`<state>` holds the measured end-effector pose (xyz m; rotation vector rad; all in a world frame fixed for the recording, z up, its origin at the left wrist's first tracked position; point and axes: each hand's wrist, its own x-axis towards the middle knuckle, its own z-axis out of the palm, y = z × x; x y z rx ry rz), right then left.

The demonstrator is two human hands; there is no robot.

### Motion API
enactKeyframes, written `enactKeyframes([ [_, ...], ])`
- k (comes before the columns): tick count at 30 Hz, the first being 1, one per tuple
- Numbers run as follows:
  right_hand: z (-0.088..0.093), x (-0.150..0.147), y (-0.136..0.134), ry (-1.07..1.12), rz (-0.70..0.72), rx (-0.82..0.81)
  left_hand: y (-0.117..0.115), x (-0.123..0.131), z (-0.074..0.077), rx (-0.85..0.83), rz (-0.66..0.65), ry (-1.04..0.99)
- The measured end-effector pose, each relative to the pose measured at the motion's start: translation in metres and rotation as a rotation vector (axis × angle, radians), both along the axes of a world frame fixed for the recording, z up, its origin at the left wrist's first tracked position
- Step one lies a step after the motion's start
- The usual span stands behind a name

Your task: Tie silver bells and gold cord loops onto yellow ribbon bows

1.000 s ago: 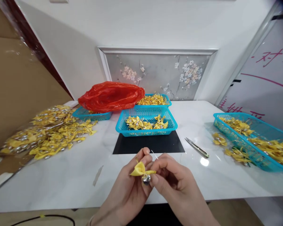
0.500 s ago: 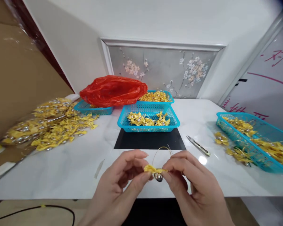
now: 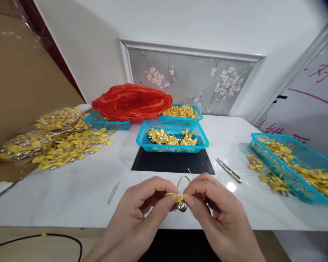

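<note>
Between my two hands, over the table's front part, is a small yellow ribbon bow (image 3: 179, 198) with a shiny silver bell (image 3: 182, 206) hanging under its middle. My left hand (image 3: 144, 207) pinches the bow's left end between thumb and forefinger. The right end is pinched the same way by my right hand (image 3: 214, 205). A thin gold cord loop (image 3: 183, 178) rises behind the bow. A thin needle-like tip (image 3: 189, 170) sticks up beside my right forefinger; its lower part is hidden.
Ahead, a blue basket (image 3: 172, 148) holding yellow bows stands on a black mat (image 3: 172, 162). Thread snips (image 3: 229, 170) lie to the right, near another blue basket (image 3: 292, 174) and loose bows (image 3: 274, 182). Piled bows (image 3: 71, 147) and a red plastic bag (image 3: 131, 102) are left and behind.
My hands have drawn the bow's ends level, and the bell now hangs centred below. My right fingers have moved slightly left, and the cord loop looks smaller.
</note>
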<state>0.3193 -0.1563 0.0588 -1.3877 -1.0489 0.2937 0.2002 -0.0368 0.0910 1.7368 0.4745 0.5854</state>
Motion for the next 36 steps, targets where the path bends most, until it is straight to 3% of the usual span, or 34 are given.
enactKeyframes([
  [3,-0.003,-0.006,-0.002,-0.067,-0.228,0.111,-0.002,0.003,-0.002,-0.017,0.082,-0.026],
  [5,-0.005,-0.010,-0.004,-0.094,-0.303,0.140,-0.007,0.004,-0.003,-0.054,0.159,-0.051],
  [13,-0.009,-0.025,0.002,0.150,-0.108,-0.017,-0.015,0.005,-0.010,0.018,0.291,-0.171],
  [18,-0.006,-0.022,0.004,0.378,0.020,-0.091,-0.011,0.004,-0.018,-0.122,0.253,-0.160],
  [20,-0.005,-0.018,0.002,0.348,0.008,-0.108,-0.008,0.004,-0.019,-0.212,0.225,-0.162],
  [26,-0.005,-0.002,-0.007,0.107,-0.212,-0.038,-0.005,0.006,-0.020,-0.348,0.183,-0.160],
  [34,0.003,-0.003,0.000,0.108,-0.095,-0.025,-0.005,0.005,-0.019,-0.335,0.171,-0.138],
  [36,0.002,-0.004,0.004,0.158,-0.021,-0.024,-0.006,0.006,-0.018,-0.399,0.181,-0.139],
])
